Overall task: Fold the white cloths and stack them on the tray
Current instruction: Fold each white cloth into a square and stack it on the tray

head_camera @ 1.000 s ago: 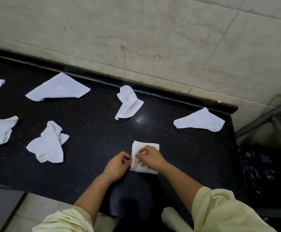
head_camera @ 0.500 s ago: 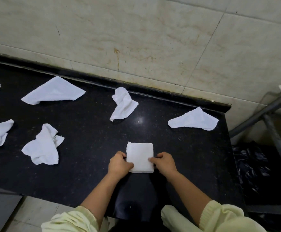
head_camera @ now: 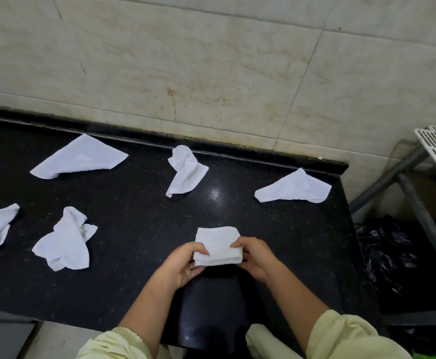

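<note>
Closest to the camera, a person's left hand [head_camera: 183,265] and right hand [head_camera: 255,257] pinch opposite sides of a folded white cloth [head_camera: 218,246], fingers closed on it near the front edge of a black counter [head_camera: 139,229]. Left of the hands lies a crumpled cloth [head_camera: 65,242]; beyond them, a twisted cloth [head_camera: 185,171] and a flattened cloth [head_camera: 293,187] lie near the tiled wall [head_camera: 211,60].

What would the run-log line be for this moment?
stage: fold done, lifting | left hand: grips folded cloth | right hand: grips same cloth | loose cloths: unfolded on counter | tray: not identifiable
</note>
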